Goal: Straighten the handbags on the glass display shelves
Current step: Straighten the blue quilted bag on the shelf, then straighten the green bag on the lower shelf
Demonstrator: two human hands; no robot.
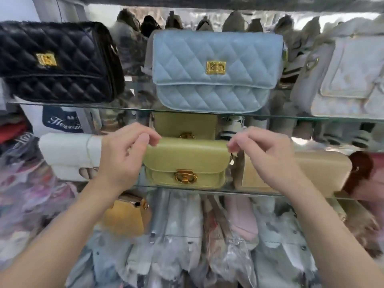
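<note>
A small yellow-green handbag (187, 159) with a gold clasp stands upright on the lower glass shelf (207, 189). My left hand (122, 156) pinches its top left corner and my right hand (264, 154) pinches its top right corner. On the upper glass shelf (135, 109) stand a black quilted handbag (58, 63) at left, a light blue quilted handbag (214, 69) in the middle and a pale lilac handbag (351, 80) at right. The green bag's mirror image (185, 123) shows behind it.
A white handbag (68, 154) stands left of the green one and a beige handbag (301, 173) right of it, with a dark red one (361, 169) further right. An amber handbag (126, 215) and several plastic-wrapped garments (207, 235) lie below the shelves.
</note>
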